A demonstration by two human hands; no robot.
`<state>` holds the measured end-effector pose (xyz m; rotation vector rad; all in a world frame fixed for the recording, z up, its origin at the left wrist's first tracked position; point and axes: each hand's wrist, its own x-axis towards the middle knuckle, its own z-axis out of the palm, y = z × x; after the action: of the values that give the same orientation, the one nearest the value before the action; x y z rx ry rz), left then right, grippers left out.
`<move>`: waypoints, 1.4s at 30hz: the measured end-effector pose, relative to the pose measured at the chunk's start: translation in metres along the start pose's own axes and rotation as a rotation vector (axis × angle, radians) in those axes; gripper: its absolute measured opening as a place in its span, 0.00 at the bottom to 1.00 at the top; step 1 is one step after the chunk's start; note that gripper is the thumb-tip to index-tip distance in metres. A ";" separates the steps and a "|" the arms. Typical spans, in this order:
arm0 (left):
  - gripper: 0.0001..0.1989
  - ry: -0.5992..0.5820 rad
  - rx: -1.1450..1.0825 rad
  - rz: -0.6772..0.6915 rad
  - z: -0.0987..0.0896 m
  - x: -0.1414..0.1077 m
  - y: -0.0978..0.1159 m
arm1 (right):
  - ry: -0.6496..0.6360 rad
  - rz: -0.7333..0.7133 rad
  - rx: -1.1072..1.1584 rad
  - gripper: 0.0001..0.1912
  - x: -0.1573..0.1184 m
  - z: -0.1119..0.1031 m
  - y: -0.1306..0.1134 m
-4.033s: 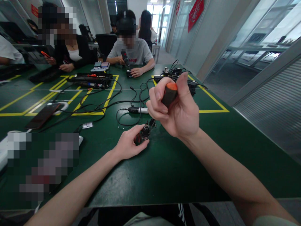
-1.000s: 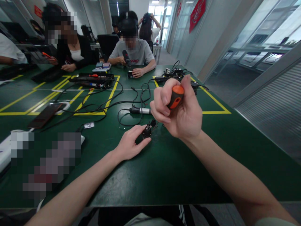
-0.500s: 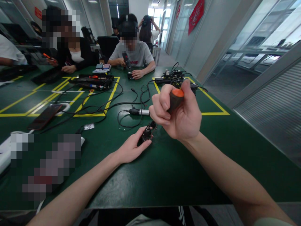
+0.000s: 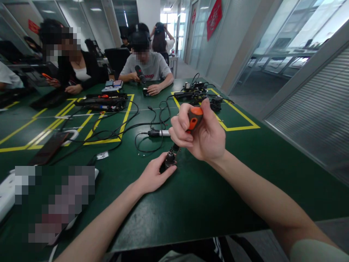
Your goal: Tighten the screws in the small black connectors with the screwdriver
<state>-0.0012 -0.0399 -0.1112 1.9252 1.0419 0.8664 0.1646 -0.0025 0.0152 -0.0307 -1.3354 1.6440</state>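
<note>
Standing at the green table, the person works with both hands above its near edge. The left hand grasps a black stepped cylindrical part, thumb and fingers around its sides, narrow tip upward; the part sits inward of the near edge, about midway along it. The right hand is clenched around an orange-and-black handle, held farther toward the far edge; whether its hidden end touches the part cannot be told. Just beyond lies a corded silver-and-black tool. A cable pile occupies the far right corner; a phone lies toward the left edge.
</note>
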 end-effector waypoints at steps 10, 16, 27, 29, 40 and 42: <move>0.15 -0.025 0.050 -0.014 0.001 0.000 -0.003 | 0.069 0.005 -0.074 0.26 0.000 -0.001 0.001; 0.16 -0.044 0.070 -0.027 0.000 -0.002 -0.003 | 0.046 -0.022 -0.055 0.22 -0.001 -0.002 0.001; 0.11 -0.058 0.077 -0.038 0.001 0.000 -0.001 | 0.078 0.014 -0.035 0.28 0.000 -0.004 -0.001; 0.11 -0.053 0.077 -0.035 0.002 0.001 -0.001 | 0.085 0.004 -0.013 0.27 0.000 -0.005 -0.001; 0.15 -0.063 0.079 -0.003 0.003 0.001 0.002 | 0.010 0.011 -0.029 0.27 -0.003 0.002 -0.003; 0.15 -0.053 0.080 -0.002 0.003 0.001 0.003 | 0.005 0.003 -0.009 0.27 -0.003 0.000 -0.001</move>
<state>0.0028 -0.0407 -0.1098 2.0027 1.0608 0.7790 0.1671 -0.0048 0.0148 -0.0423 -1.3401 1.6394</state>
